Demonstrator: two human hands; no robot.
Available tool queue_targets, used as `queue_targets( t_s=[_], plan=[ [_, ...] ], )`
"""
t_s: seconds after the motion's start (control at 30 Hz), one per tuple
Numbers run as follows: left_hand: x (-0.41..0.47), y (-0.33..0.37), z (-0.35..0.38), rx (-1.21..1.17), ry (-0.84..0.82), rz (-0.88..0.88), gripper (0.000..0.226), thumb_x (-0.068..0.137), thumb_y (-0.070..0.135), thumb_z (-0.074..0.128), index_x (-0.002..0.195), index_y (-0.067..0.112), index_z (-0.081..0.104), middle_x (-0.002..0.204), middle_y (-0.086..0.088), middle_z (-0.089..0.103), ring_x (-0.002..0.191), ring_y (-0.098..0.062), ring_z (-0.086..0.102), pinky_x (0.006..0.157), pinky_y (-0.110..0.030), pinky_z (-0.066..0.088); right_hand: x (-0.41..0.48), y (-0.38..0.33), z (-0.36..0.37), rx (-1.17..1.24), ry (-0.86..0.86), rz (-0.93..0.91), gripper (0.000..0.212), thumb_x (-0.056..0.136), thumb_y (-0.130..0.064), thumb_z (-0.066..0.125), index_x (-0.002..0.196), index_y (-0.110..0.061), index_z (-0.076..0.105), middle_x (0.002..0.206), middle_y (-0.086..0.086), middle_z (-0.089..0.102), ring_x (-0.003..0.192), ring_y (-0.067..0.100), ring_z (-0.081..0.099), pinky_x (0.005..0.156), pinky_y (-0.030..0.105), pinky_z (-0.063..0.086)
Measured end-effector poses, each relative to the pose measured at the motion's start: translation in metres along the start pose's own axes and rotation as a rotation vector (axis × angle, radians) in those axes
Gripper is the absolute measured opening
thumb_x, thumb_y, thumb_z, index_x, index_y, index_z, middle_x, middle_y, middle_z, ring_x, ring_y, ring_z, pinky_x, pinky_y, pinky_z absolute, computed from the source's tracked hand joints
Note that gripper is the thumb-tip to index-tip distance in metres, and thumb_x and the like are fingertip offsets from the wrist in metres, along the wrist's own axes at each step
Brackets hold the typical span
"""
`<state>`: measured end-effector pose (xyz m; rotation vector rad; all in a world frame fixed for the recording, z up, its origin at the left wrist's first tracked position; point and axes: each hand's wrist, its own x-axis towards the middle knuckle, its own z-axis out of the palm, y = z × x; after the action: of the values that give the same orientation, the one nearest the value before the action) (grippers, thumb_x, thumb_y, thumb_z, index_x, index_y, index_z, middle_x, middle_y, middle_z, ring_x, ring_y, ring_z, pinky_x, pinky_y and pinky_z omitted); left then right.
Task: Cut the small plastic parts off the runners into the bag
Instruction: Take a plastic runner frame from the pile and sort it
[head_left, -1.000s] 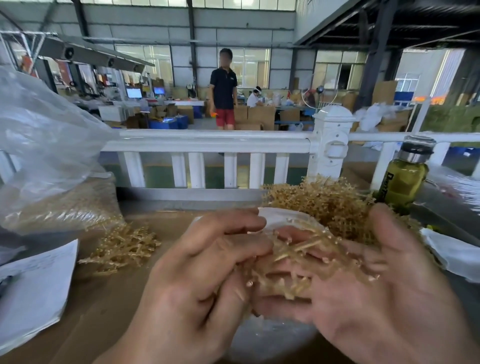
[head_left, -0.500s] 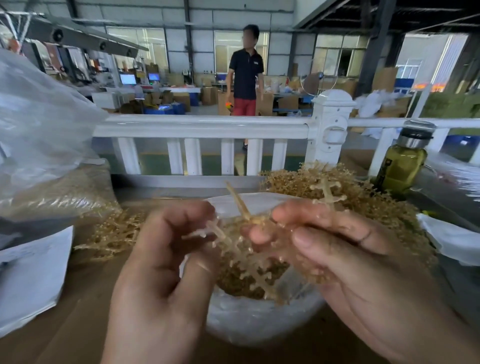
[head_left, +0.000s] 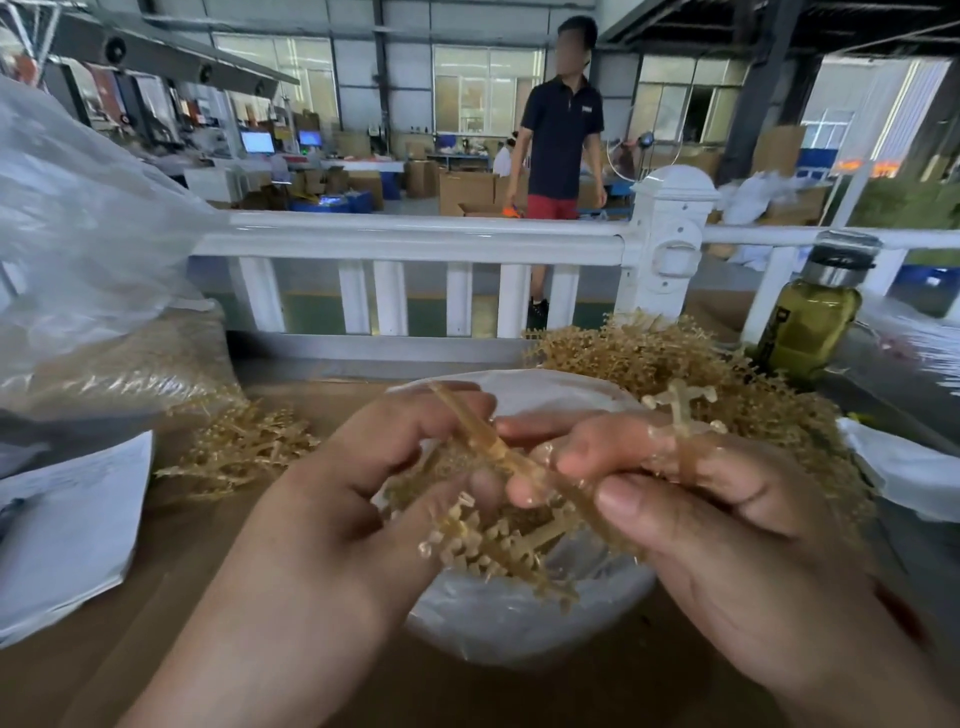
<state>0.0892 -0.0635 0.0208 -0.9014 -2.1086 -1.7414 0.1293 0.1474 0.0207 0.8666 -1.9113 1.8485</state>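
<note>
Low in the frame, both hands work over the open bag (head_left: 519, 623) on the brown counter (head_left: 571, 696). The left hand (head_left: 322, 519) has its fingers curled, thumb and forefinger pinching the stem of a tan runner (head_left: 488, 441). The right hand (head_left: 727, 545) pinches the same runner further along, with a cross-shaped offshoot (head_left: 680, 405) standing up between its fingers.

The stem runs diagonally from upper left to lower right between the two grips. Its branches of small parts (head_left: 483, 545) hang below the fingers, straight above the bag's mouth, so anything freed should drop in. No cutting tool shows.

Beyond, a heap of runners (head_left: 649, 358) lies at centre right and a smaller heap (head_left: 239, 447) at left.
</note>
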Motion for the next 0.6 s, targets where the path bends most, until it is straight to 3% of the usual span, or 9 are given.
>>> queue_targets(
  t_s=[0.13, 0.2, 0.23, 0.27, 0.33, 0.4, 0.5, 0.6],
  plan=[
    [0.008, 0.004, -0.003, 0.051, -0.100, 0.044, 0.030, 0.080, 0.052, 0.066, 0.109, 0.047, 0.071, 0.118, 0.026, 0.070, 0.113, 0.005, 0.064, 0.092, -0.024, 0.053, 0.003, 0.000, -0.002, -0.058, 0.020, -0.004, 0.016, 0.095, -0.025, 0.061, 0.106, -0.025, 0.074, 0.120, 0.012, 0.069, 0.120, 0.036, 0.060, 0.096, 0.063, 0.046],
    [0.013, 0.007, -0.003, 0.167, -0.121, 0.110, 0.031, 0.082, 0.050, 0.063, 0.112, 0.044, 0.070, 0.117, 0.030, 0.068, 0.113, 0.010, 0.061, 0.090, -0.007, 0.046, 0.003, -0.001, -0.003, -0.110, 0.016, -0.003, 0.016, 0.095, -0.022, 0.060, 0.103, -0.027, 0.073, 0.114, 0.010, 0.070, 0.116, 0.036, 0.063, 0.093, 0.063, 0.048],
    [0.014, 0.007, -0.003, 0.228, -0.135, 0.146, 0.030, 0.084, 0.048, 0.062, 0.112, 0.042, 0.070, 0.115, 0.030, 0.068, 0.113, 0.009, 0.061, 0.090, -0.006, 0.044, 0.002, -0.003, -0.003, -0.136, 0.015, -0.004, 0.018, 0.094, -0.018, 0.060, 0.102, -0.027, 0.073, 0.110, 0.008, 0.071, 0.111, 0.035, 0.065, 0.090, 0.063, 0.049],
    [0.015, 0.008, -0.003, 0.272, -0.140, 0.173, 0.028, 0.085, 0.047, 0.061, 0.110, 0.041, 0.070, 0.113, 0.028, 0.070, 0.112, 0.005, 0.063, 0.090, -0.010, 0.047, 0.001, -0.004, -0.004, -0.171, 0.024, -0.001, 0.020, 0.092, -0.015, 0.059, 0.101, -0.028, 0.073, 0.107, 0.006, 0.072, 0.105, 0.034, 0.066, 0.086, 0.064, 0.051],
    [0.016, 0.009, -0.004, 0.332, -0.106, 0.210, 0.023, 0.086, 0.046, 0.061, 0.107, 0.039, 0.070, 0.106, 0.019, 0.071, 0.107, -0.010, 0.068, 0.090, -0.032, 0.053, -0.001, -0.007, -0.004, -0.282, 0.069, 0.014, 0.022, 0.090, -0.018, 0.059, 0.099, -0.031, 0.073, 0.109, 0.001, 0.072, 0.098, 0.032, 0.068, 0.081, 0.061, 0.054],
    [0.015, 0.008, -0.005, 0.410, -0.050, 0.267, 0.019, 0.088, 0.044, 0.061, 0.102, 0.038, 0.072, 0.101, 0.014, 0.069, 0.100, -0.019, 0.068, 0.083, -0.043, 0.053, -0.002, -0.008, -0.002, -0.416, 0.122, 0.020, 0.021, 0.089, -0.024, 0.057, 0.100, -0.034, 0.072, 0.111, -0.004, 0.071, 0.096, 0.025, 0.069, 0.081, 0.048, 0.055],
    [0.014, 0.007, -0.004, 0.507, 0.015, 0.283, 0.019, 0.088, 0.045, 0.060, 0.103, 0.041, 0.071, 0.099, 0.016, 0.065, 0.097, -0.019, 0.065, 0.078, -0.036, 0.050, -0.002, -0.011, 0.004, -0.508, 0.179, 0.055, 0.022, 0.089, -0.030, 0.056, 0.104, -0.037, 0.070, 0.101, -0.011, 0.074, 0.094, 0.014, 0.071, 0.077, 0.032, 0.057],
    [0.014, 0.007, -0.004, 0.509, -0.003, 0.270, 0.017, 0.087, 0.047, 0.061, 0.097, 0.039, 0.072, 0.095, 0.017, 0.065, 0.094, -0.014, 0.065, 0.076, -0.032, 0.048, -0.001, -0.013, 0.009, -0.284, 0.123, 0.235, 0.025, 0.080, -0.039, 0.067, 0.105, -0.038, 0.070, 0.094, -0.006, 0.076, 0.090, 0.016, 0.074, 0.076, 0.032, 0.061]
  ],
)
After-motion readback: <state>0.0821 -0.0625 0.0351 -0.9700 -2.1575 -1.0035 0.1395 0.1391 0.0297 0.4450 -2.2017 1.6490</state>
